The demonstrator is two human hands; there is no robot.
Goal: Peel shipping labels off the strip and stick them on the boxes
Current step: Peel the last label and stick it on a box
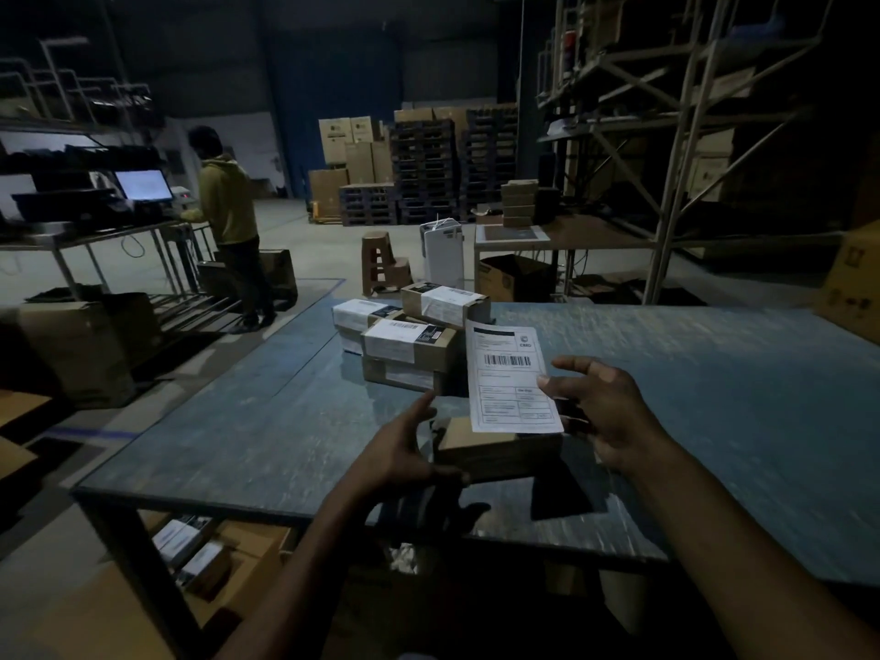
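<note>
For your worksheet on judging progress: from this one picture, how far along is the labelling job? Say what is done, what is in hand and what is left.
Done: three stacked boxes at the table's far side already carry white labels. In hand: the right hand pinches a peeled label above a bare box, which the left hand steadies. Left: sticking this label down. No label strip is visible, so the number remaining cannot be told.

My right hand [600,412] is raised ahead of me, thumb pinching a sheet's edge, other fingers spread and loosely bent. My left hand [405,454] sits lower and nearer, forefinger stretched forward, thumb pressed sideways toward my right, both forearms bare.
</note>
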